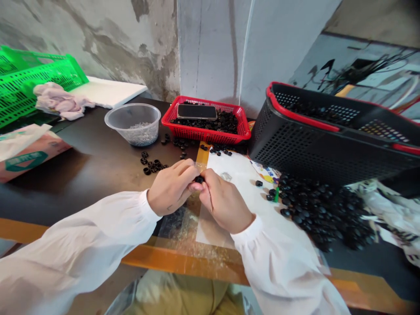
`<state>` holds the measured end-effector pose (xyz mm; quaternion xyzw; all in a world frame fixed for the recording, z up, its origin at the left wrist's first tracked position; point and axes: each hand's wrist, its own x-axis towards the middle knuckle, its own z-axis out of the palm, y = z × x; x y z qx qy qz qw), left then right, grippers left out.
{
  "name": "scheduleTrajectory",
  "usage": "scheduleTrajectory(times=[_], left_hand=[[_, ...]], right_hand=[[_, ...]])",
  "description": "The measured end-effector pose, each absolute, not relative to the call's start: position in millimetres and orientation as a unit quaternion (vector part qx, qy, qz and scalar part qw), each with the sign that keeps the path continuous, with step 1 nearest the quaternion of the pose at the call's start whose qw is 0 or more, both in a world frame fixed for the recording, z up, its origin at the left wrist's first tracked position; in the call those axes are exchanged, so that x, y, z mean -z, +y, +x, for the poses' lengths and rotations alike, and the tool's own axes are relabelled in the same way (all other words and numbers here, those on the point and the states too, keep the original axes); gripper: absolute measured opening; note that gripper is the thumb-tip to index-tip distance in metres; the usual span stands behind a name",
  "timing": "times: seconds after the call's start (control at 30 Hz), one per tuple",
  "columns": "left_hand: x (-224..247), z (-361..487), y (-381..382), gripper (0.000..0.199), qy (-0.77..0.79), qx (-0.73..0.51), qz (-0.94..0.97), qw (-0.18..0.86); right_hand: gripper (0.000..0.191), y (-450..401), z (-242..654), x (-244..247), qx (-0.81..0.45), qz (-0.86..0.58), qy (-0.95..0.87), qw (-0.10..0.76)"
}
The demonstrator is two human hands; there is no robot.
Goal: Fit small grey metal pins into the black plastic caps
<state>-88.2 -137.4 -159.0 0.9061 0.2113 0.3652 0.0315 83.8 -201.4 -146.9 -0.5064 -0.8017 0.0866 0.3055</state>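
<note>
Between my two hands is a small round black plastic part, pinched by the fingertips of both. My left hand has its fingers closed on the part's left side. My right hand grips it from the right, thumb and forefinger pressed together. The fingers cover much of the part. Below the hands lie a white sheet and a clear, scuffed film. Several similar black parts sit to the left of my hands, and a large heap of black parts spreads out on the right.
A clear plastic bowl holds small thin pieces. Behind, a red basket contains black parts with a phone on top. A tall black basket stands right. At left are a tissue pack, pinkish cloth and green crate.
</note>
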Motion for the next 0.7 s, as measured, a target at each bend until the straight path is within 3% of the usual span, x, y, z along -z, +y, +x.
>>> scheduleTrajectory(times=[0.17,0.4,0.5,0.6,0.7], left_hand=[[163.5,-89.2,-135.7,0.036,0.130,-0.430,0.882,0.145],[164.5,-91.8,-127.6,0.032,0.048,-0.400,0.904,0.144],[163.4,-94.8,-122.0,0.031,0.007,-0.387,0.914,0.122],[166.2,-94.7,-121.4,0.032,0.022,-0.401,0.908,0.121],[172.5,-89.6,-127.1,0.037,0.090,-0.430,0.879,0.187]], right_hand=[[0.011,-210.4,72.6,147.8,-0.191,-0.491,-0.766,0.368],[0.014,-214.4,70.4,159.5,-0.504,-0.412,-0.650,0.392],[0.018,-212.9,72.7,159.9,-0.569,-0.385,-0.624,0.372],[0.022,-209.2,76.4,157.0,-0.520,-0.384,-0.664,0.375],[0.026,-204.7,79.4,154.7,-0.323,-0.423,-0.747,0.397]])
